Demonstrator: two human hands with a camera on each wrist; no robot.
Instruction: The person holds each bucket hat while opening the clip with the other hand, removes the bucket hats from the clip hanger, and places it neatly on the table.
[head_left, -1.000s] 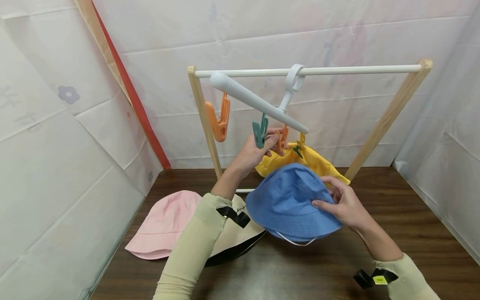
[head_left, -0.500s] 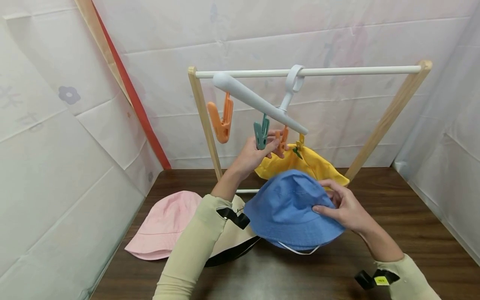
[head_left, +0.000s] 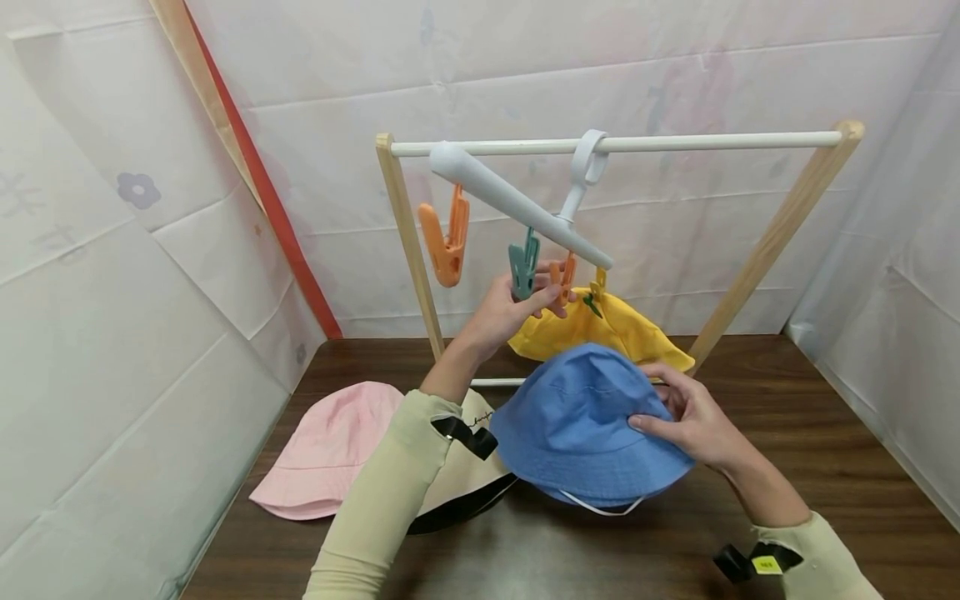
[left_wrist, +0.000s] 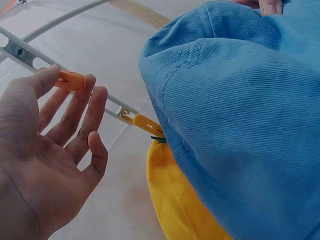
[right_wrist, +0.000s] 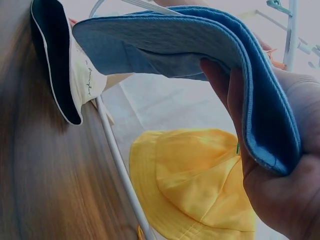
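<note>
My left hand [head_left: 504,310] pinches an orange clothespin [left_wrist: 70,80] between thumb and fingers; the pin hangs from the white hanger [head_left: 517,204]. In my right hand [head_left: 693,417] is a blue bucket hat [head_left: 588,417], its folded brim gripped between thumb and fingers in the right wrist view. A white cord loops below the brim. Behind the blue hat, a yellow hat [head_left: 637,329] hangs from a yellow clothespin [left_wrist: 148,125] at the hanger's far end. A green clothespin [head_left: 523,262] hangs beside my left hand, and another orange clothespin [head_left: 446,242] hangs nearer the hanger's front end.
The hanger hooks over the white rail [head_left: 712,142] of a wood-legged rack [head_left: 776,237]. On the brown table [head_left: 832,433] lie a pink bucket hat [head_left: 337,450] and a cream hat with a black underside [head_left: 461,479], partly behind my left forearm. Pale cloth walls surround the table.
The blue hat in my right hand has dropped slightly and tilted. The hanger has swung a little, its front end shifting right. My left hand keeps its pinch on the orange clothespin.
</note>
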